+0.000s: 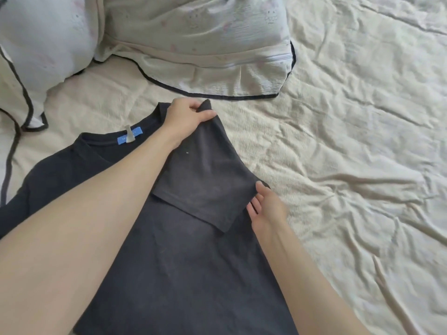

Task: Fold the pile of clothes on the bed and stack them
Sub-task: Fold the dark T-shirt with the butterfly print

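While the dark grey T-shirt [183, 262] lies spread flat on the cream bedspread [350, 165], its right sleeve [205, 180] is folded inward over the body of the shirt; the left hand [186, 117] pinches the shoulder end of that sleeve between thumb and curled fingers, lifting a small peak of cloth just above the fold; the right hand [266, 209] is relaxed, its fingers nearly straight, the fingertips [260, 187] touching the outer edge of the folded sleeve near its hem, gripping nothing that can be seen. Both bare forearms reach in from the bottom of the view, the left one crossing over the shirt's chest; the neckline sits at the far left of the shirt, with a blue label [129, 137] and a small grey tag showing inside the collar. Beyond the shirt, touching the wrinkled bedspread, rest two pale pillows [193, 32] with a faint printed pattern and dark piping along their edges; one is at the upper left, the other at the upper middle.
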